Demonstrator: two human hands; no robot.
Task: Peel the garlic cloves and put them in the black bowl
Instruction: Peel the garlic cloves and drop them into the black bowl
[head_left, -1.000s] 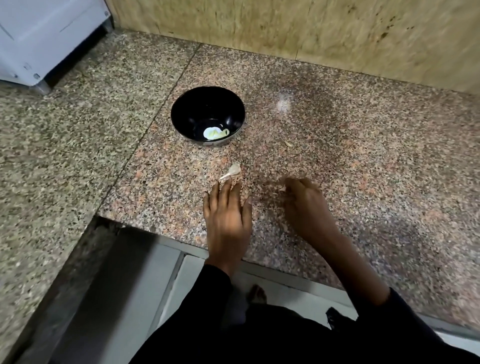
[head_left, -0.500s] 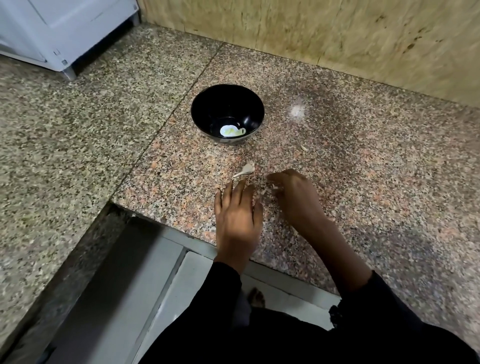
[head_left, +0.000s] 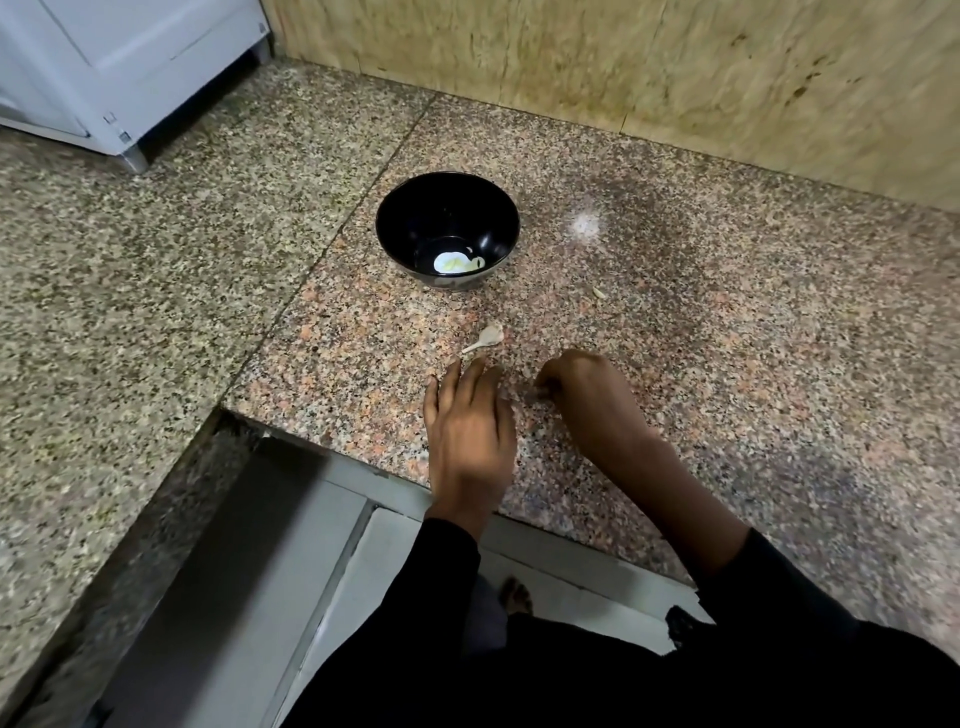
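One peeled clove (head_left: 457, 262) sits in the black bowl (head_left: 415, 218) — the flat, empty left hand (head_left: 467, 431) should reach the garlic piece (head_left: 485, 338) lying nearer than the bowl, while the right hand (head_left: 587, 395) curls, contents unclear.

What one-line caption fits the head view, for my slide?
Both hands rest on the granite counter near a garlic skin; peeled garlic in the black bowl.

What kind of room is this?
Probably a home kitchen: a speckled granite counter against a wall, a black bowl holding peeled garlic, and a white appliance at the corner.
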